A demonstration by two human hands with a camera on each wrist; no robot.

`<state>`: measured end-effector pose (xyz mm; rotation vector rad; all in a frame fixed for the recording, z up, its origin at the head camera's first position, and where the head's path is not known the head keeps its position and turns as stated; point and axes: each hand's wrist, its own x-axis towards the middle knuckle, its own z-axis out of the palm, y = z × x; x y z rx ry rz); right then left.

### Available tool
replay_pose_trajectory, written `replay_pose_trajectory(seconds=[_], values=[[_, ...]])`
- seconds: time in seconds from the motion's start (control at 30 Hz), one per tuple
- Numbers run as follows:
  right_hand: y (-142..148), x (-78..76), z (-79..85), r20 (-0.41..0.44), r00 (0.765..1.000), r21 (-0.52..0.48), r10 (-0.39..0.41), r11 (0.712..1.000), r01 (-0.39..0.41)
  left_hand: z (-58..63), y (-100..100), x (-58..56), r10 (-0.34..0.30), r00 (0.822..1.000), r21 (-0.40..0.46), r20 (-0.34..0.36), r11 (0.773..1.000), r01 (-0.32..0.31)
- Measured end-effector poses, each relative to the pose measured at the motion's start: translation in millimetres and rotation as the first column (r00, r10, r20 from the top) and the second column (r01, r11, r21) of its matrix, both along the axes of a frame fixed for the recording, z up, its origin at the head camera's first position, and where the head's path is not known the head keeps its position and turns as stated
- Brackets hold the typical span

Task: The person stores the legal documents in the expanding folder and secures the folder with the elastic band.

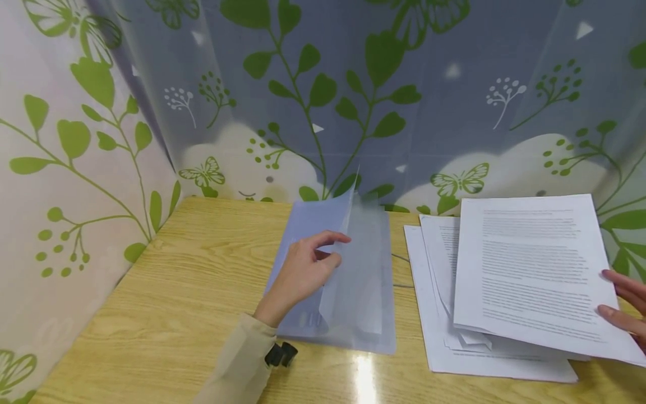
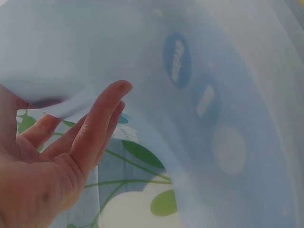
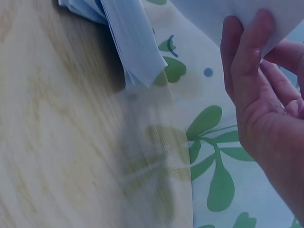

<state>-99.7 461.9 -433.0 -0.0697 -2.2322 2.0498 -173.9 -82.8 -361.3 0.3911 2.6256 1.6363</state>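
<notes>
A translucent bluish plastic folder (image 1: 373,303) lies on the table with one flap raised. My left hand (image 1: 308,266) is at the raised flap, its thumb and index finger bent at the plastic. In the left wrist view, the folder's flap (image 2: 204,156) bends around the thumb side of the hand, while the other fingers stretch out beside it. Oval labels show on the plastic. On the right, my right hand (image 1: 626,303) holds a stack of printed papers (image 1: 535,269) by its right edge, tilted up above other sheets.
More papers (image 1: 429,314) lie beneath the held stack, some with folded corners. The wooden table (image 1: 192,314) meets a leaf-patterned curtain (image 1: 353,101) at the back and left. A thin dark cord (image 1: 402,286) runs between folder and papers. A black band (image 1: 280,354) is on the left sleeve.
</notes>
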Motion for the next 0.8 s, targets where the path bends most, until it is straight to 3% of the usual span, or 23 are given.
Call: replay_pose_trajectory(seconds=[0.1, 0.5, 0.8], values=[[-5, -1.3, -0.7, -0.046, 0.999, -0.046, 0.011, 0.999, -0.013, -0.1, 0, -0.4, 0.001, 1.000, -0.002, -0.001, 1.000, -0.001], [-26, -3.9, 2.5, -0.100, 0.991, -0.171, 0.094, 0.979, -0.110, 0.4, 1, -1.3, 0.010, 1.000, -0.009, -0.007, 1.000, -0.010], [-50, -4.6, 8.5, -0.044, 0.995, -0.216, 0.088, 0.972, -0.095, 0.0, 3, -1.0, 0.013, 1.000, -0.012, -0.016, 1.000, -0.014]])
